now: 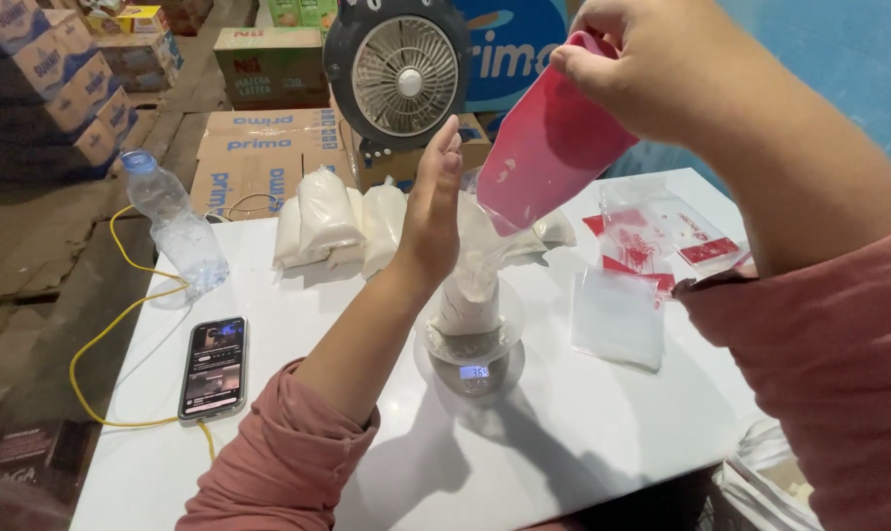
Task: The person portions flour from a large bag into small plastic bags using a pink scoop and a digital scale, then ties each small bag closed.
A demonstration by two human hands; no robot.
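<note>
- The right hand [661,69], upper right of frame, gripped a pink scoop [548,152] tilted down-left.
- Its spout sat just above the clear bag [470,285] on the scale [470,359], centre frame.
- The left hand [433,202], open and flat, steadied the bag's left side.

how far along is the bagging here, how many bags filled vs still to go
Done: several filled white bags lie piled at the table's back. In hand: the right hand tips a red scoop into an open bag on a digital scale, steadied by the left hand. Left: a stack of empty bags waits.
</note>
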